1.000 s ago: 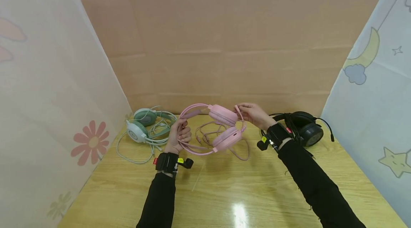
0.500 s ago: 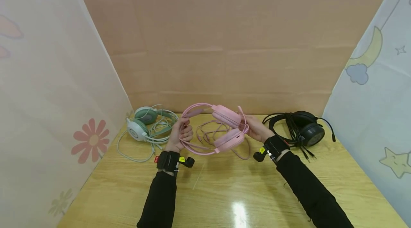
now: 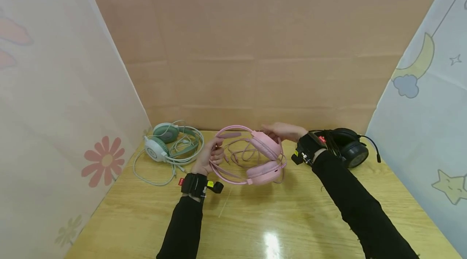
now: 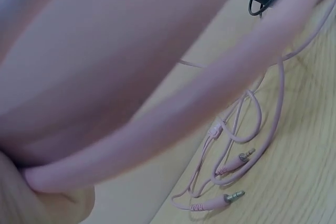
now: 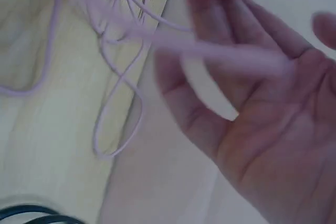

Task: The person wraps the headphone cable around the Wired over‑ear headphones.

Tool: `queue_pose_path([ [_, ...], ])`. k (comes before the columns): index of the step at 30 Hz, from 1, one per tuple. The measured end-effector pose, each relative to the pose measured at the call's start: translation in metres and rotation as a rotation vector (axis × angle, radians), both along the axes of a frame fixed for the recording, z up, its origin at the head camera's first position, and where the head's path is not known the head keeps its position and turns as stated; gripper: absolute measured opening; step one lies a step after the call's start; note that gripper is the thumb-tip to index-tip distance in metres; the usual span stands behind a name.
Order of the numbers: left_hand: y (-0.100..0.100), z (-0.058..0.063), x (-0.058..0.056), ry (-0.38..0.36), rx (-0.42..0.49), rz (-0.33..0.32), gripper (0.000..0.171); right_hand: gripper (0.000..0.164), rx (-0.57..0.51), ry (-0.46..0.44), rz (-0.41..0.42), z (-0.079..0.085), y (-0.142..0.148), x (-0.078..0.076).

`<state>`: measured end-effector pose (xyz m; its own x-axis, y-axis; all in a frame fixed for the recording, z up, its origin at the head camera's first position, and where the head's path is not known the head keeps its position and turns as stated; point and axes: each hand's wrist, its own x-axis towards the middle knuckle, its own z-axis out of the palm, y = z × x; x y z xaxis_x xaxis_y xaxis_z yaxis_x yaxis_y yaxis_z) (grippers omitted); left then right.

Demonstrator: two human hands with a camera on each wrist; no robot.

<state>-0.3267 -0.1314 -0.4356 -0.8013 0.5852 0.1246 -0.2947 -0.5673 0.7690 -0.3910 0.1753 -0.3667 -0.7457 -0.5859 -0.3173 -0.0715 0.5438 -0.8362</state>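
Observation:
A pink headset (image 3: 264, 173) is held up over the table, its ear cups toward the right. My left hand (image 3: 211, 155) grips its headband, whose outer tube (image 4: 157, 124) crosses the left wrist view. Fairly straight fingers of my right hand (image 3: 288, 131) reach the back of the upper ear cup (image 3: 265, 145). In the right wrist view the blurred pink microphone boom (image 5: 226, 59) passes in front of the right hand's palm (image 5: 273, 140). The headset's pink cable (image 4: 278, 114) lies loosely looped on the table, with two audio plugs (image 4: 215, 203) at its end.
A white and green headset (image 3: 157, 149) with coiled cable lies at the back left. At the back right is a black headset (image 3: 354, 151) with a bundled cable, partly behind the right wrist. A brown paper backdrop (image 3: 251, 48) rises behind the wooden table (image 3: 255, 218).
The pink headset has come down slightly and shifted right with the left hand. The right hand has moved from beside the microphone boom, up and leftward to the upper ear cup's back.

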Motion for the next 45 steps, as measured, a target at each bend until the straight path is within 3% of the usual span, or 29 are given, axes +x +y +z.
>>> queue_pose_path([
  [5, 0.002, 0.001, 0.001, -0.002, -0.041, 0.009, 0.041, 0.042, 0.120, 0.104, 0.050, 0.010, -0.021, 0.004],
  [9, 0.003, 0.002, 0.002, 0.017, -0.061, 0.005, 0.040, 0.035, 0.149, 0.111, 0.078, 0.014, -0.032, 0.005],
  [14, 0.003, 0.001, 0.003, 0.017, -0.041, -0.008, 0.041, 0.045, 0.069, 0.049, 0.019, 0.012, -0.034, 0.004],
  [21, 0.004, 0.000, 0.004, 0.021, -0.017, -0.003, 0.043, 0.060, -0.105, -0.112, 0.189, 0.011, -0.032, 0.005],
  [30, 0.005, 0.000, 0.002, 0.119, 0.032, 0.046, 0.029, 0.053, -0.133, -0.083, 0.193, 0.016, -0.033, 0.008],
  [37, 0.002, -0.001, 0.002, 0.210, 0.000, 0.074, 0.032, 0.094, 0.016, -0.108, 0.069, 0.014, -0.034, 0.010],
  [45, 0.003, -0.001, 0.001, 0.245, -0.027, 0.063, 0.029, 0.086, -0.072, -0.166, 0.071, 0.008, -0.040, 0.008],
])
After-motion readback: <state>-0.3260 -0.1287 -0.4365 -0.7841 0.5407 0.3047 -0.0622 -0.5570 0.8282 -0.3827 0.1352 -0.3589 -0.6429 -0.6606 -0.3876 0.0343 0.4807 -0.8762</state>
